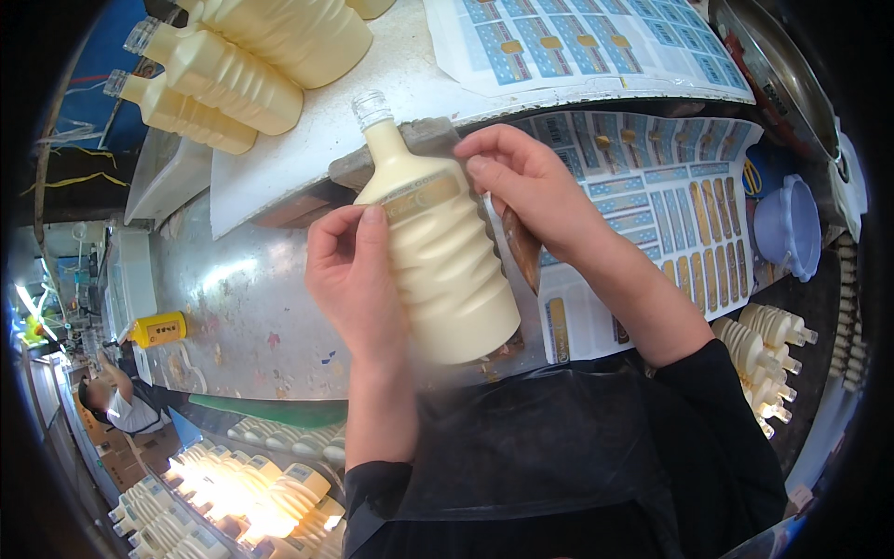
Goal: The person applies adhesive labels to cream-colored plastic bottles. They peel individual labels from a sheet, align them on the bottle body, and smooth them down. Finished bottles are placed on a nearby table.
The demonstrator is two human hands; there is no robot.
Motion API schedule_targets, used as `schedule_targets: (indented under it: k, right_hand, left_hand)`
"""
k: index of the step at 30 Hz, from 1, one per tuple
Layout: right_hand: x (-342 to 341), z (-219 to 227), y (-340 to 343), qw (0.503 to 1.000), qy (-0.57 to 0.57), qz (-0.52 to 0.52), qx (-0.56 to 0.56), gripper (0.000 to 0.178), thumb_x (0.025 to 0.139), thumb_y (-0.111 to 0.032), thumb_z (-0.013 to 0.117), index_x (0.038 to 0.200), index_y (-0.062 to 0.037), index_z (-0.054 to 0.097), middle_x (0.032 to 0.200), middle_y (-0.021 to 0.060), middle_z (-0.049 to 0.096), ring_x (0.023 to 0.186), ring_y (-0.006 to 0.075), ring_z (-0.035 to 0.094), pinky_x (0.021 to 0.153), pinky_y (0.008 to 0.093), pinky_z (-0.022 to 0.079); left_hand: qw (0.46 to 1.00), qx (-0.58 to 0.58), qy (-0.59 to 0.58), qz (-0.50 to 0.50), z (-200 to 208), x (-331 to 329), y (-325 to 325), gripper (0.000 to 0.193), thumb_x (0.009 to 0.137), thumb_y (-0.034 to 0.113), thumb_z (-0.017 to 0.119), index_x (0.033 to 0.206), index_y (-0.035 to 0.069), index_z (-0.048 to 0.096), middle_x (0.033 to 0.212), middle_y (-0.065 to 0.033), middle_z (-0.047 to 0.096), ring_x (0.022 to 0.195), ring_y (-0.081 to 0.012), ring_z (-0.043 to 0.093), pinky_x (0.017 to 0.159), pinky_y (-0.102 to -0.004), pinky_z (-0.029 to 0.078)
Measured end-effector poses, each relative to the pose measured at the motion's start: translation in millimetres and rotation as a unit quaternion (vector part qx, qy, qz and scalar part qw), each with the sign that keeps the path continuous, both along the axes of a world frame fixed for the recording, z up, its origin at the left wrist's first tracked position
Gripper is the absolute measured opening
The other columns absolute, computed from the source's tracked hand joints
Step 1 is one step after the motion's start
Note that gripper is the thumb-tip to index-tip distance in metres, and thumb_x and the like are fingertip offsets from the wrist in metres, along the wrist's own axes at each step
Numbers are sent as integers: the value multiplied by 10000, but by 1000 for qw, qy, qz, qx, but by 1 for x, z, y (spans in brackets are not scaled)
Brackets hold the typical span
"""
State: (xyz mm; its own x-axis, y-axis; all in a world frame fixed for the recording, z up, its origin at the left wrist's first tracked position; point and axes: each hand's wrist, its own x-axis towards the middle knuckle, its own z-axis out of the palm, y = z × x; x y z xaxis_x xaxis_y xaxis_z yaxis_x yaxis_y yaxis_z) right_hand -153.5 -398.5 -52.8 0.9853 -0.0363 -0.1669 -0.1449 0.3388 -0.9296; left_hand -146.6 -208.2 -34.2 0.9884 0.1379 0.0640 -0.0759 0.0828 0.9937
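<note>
A cream-coloured plastic bottle (447, 279) with a ribbed body and clear threaded neck lies tilted in front of me, its neck pointing away. Across its shoulder runs a gold label strip (421, 197). At the strip's left end, my left hand (358, 270) pinches with thumb and forefinger, touching the bottle. Off the bottle's right shoulder, my right hand (523, 191) has thumb and forefinger together; a faint see-through film seems to reach them. A brown, pointed, flat piece (519, 244) sticks out beneath its curled fingers. The bottle's underside support is partly hidden.
Label sheets (652, 219) lie right of the bottle, with more sheets (568, 47) on the white ledge. Large cream bottles (233, 79) stand back left. A purple basin (787, 228) and more bottles are at right. A yellow container (160, 329) and a distant person (130, 405) are left.
</note>
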Motion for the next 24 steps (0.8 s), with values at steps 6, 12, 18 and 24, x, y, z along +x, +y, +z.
schedule_targets:
  k: [6,12,18,24]
  right_hand:
    - [4,-3,12,990,-33,7,-137,418,899,-253,805,1166,4,612,710,-16,576,649,51,524,573,254,440]
    - [4,-3,11,992,-34,14,-121,405,903,-241,802,1161,4,608,709,-16,579,644,48,523,565,246,433]
    - [6,-6,10,993,-30,18,-117,388,907,-237,795,1160,-9,610,714,-21,578,654,47,519,582,241,432]
    - [5,-2,8,991,-26,42,-125,325,956,-205,738,1188,-31,591,770,-67,551,705,3,506,619,180,409]
  left_hand:
    - [1000,5,8,6,2,0,-2,75,971,33,695,1019,-3,649,950,-29,667,859,-71,586,806,-229,495]
    - [1000,0,5,0,3,0,-2,82,974,28,682,1040,-9,650,948,-29,663,868,-74,584,812,-228,494]
    - [999,49,15,12,5,7,4,170,1001,85,626,1142,-9,640,1031,-50,622,923,-98,565,854,-255,487]
    - [989,136,17,-49,8,7,-8,316,980,183,670,1217,-2,574,1110,-81,605,960,-134,574,867,-291,498]
